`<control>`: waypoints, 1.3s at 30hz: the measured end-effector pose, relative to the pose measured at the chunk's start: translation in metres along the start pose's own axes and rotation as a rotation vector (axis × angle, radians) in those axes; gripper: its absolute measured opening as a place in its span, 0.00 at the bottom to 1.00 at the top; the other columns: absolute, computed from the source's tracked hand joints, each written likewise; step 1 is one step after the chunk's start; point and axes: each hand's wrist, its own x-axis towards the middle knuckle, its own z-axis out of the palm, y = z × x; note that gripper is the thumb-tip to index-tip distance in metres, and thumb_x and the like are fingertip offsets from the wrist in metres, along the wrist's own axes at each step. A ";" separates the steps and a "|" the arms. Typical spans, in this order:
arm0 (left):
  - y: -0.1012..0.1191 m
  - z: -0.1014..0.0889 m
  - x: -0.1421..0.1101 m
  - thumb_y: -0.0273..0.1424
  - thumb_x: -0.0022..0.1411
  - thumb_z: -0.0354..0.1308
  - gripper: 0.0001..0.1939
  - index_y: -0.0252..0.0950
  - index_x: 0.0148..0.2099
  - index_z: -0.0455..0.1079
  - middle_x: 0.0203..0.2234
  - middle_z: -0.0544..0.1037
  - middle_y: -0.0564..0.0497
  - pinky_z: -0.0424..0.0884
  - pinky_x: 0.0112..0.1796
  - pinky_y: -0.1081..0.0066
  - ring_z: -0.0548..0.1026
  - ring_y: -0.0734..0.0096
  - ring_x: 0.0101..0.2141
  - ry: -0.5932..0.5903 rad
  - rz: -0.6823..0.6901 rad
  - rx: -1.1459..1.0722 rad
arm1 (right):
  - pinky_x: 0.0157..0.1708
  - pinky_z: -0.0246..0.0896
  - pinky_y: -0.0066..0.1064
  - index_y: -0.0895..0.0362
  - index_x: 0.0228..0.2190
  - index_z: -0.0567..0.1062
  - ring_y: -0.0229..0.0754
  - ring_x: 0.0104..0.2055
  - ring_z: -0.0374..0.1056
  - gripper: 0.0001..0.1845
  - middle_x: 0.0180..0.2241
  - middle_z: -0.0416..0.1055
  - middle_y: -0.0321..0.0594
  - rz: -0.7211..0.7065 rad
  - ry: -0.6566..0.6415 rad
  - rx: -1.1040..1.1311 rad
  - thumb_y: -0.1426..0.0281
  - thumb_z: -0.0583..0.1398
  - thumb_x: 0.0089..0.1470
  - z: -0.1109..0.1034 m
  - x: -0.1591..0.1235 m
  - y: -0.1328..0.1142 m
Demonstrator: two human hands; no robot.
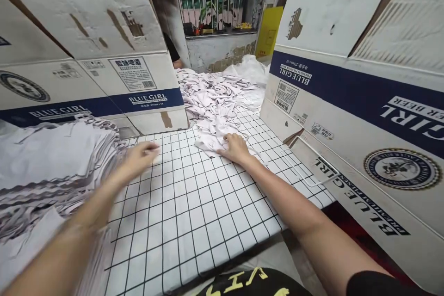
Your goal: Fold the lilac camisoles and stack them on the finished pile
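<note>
On both sides of the white, black-gridded table covering (pixel 187 203), I'm viewing white-and-navy cardboard cartons (pixel 326 78) standing. Stacked pale fabric pieces (pixel 45 150) are lying at left; a loose, pale pinkish fabric heap (pixel 211 92) is spreading across the far middle. My right hand (pixel 236 149) is touching its near end, fingers bent, grip unclear. My blurred left hand (pixel 140 156) is hovering near the stack, fingers partly curling, closure unclear.

The one camera is looking from the wearer's head, forward and down over the table (pixel 194 203), toward the window (pixel 211 0) at upper centre.
</note>
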 end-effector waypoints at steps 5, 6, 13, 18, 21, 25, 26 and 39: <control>0.068 0.106 0.055 0.37 0.52 0.62 0.20 0.36 0.47 0.71 0.50 0.74 0.40 0.65 0.48 0.60 0.69 0.51 0.52 -0.185 -0.095 0.077 | 0.34 0.60 0.30 0.56 0.30 0.77 0.40 0.33 0.67 0.07 0.31 0.74 0.39 0.056 -0.127 0.128 0.66 0.64 0.50 -0.038 0.035 0.027; 0.072 0.113 0.057 0.35 0.52 0.62 0.15 0.36 0.42 0.72 0.46 0.76 0.42 0.65 0.46 0.61 0.70 0.52 0.50 -0.212 -0.096 0.082 | 0.31 0.60 0.28 0.57 0.31 0.77 0.38 0.30 0.67 0.07 0.30 0.74 0.38 0.082 -0.124 0.205 0.66 0.64 0.50 -0.051 0.038 0.033; 0.039 0.054 -0.027 0.36 0.46 0.62 0.13 0.35 0.33 0.67 0.23 0.70 0.55 0.59 0.27 0.74 0.67 0.72 0.25 -0.546 -0.206 -0.220 | 0.36 0.61 0.35 0.60 0.29 0.76 0.42 0.32 0.66 0.07 0.30 0.71 0.42 0.366 0.319 0.098 0.75 0.66 0.43 -0.141 0.067 0.103; 0.017 0.020 -0.093 0.38 0.46 0.63 0.12 0.35 0.28 0.67 0.21 0.67 0.57 0.57 0.26 0.75 0.64 0.73 0.25 -0.633 -0.167 -0.175 | 0.48 0.57 0.43 0.56 0.37 0.75 0.52 0.47 0.64 0.14 0.41 0.69 0.45 -0.051 0.297 -0.188 0.71 0.66 0.44 -0.097 0.034 0.078; 0.016 0.012 -0.114 0.38 0.47 0.64 0.13 0.35 0.30 0.68 0.23 0.70 0.56 0.59 0.28 0.74 0.67 0.71 0.27 -0.591 -0.161 -0.214 | 0.41 0.61 0.39 0.56 0.31 0.74 0.46 0.38 0.67 0.07 0.33 0.71 0.41 -0.156 0.002 0.029 0.67 0.64 0.48 -0.051 -0.012 0.029; 0.038 0.016 -0.134 0.38 0.52 0.63 0.12 0.34 0.35 0.71 0.31 0.76 0.51 0.66 0.36 0.71 0.72 0.67 0.34 -0.430 -0.122 -0.460 | 0.30 0.65 0.33 0.56 0.39 0.71 0.39 0.29 0.67 0.19 0.32 0.71 0.39 -0.170 -0.504 0.445 0.58 0.64 0.49 -0.018 -0.072 -0.030; 0.045 0.018 -0.138 0.38 0.54 0.62 0.12 0.34 0.36 0.73 0.32 0.77 0.50 0.67 0.39 0.69 0.73 0.66 0.36 -0.434 -0.092 -0.515 | 0.30 0.66 0.33 0.55 0.45 0.70 0.39 0.30 0.68 0.26 0.36 0.71 0.40 -0.231 -0.633 0.510 0.57 0.66 0.47 -0.015 -0.079 -0.040; 0.028 0.035 -0.192 0.39 0.54 0.61 0.17 0.40 0.45 0.74 0.37 0.79 0.48 0.68 0.42 0.64 0.74 0.57 0.41 -0.292 -0.205 -0.225 | 0.44 0.58 0.34 0.56 0.28 0.77 0.44 0.41 0.66 0.09 0.36 0.74 0.39 -0.494 -0.619 0.083 0.79 0.66 0.42 0.084 0.055 -0.119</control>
